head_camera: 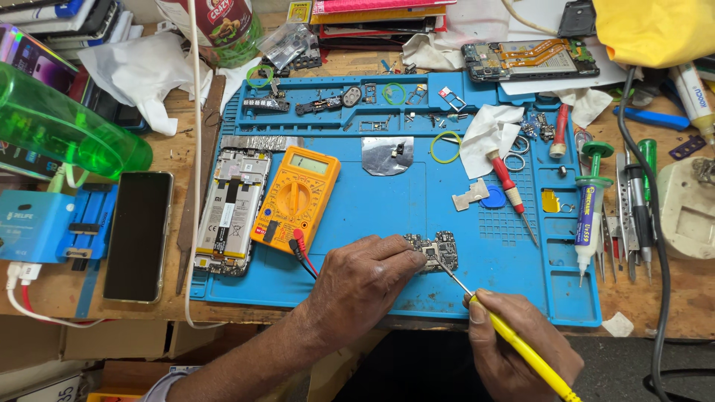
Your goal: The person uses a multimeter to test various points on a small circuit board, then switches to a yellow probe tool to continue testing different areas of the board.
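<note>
1. Right hand (521, 346), nearest the camera: fingers closed around a yellow-handled probe (521, 350), held like a pen. Its thin metal tip reaches up and left onto the small circuit board (436, 249).
2. Left hand (365, 283): fingers drawn together, fingertips pressing the left edge of the circuit board and pinning it flat on the blue work mat (387, 223), near the mat's front edge.
3. Step in hand, as judged: probing or working a single point on the board. A next move would call for a steady tip and a board that does not slide, so the left-hand pressure matters.
4. Just left of the left hand: yellow multimeter (298, 197), with red and black leads (302, 249) running under that hand.
5. Further left: opened phone body (231, 212) on the mat; dark phone (139, 234) on the counter (670, 305).
6. Right of the board: red-handled screwdriver (510, 186), syringe tube (592, 216).
7. Far edge: second opened phone (529, 59), small parts in the mat's trays.
</note>
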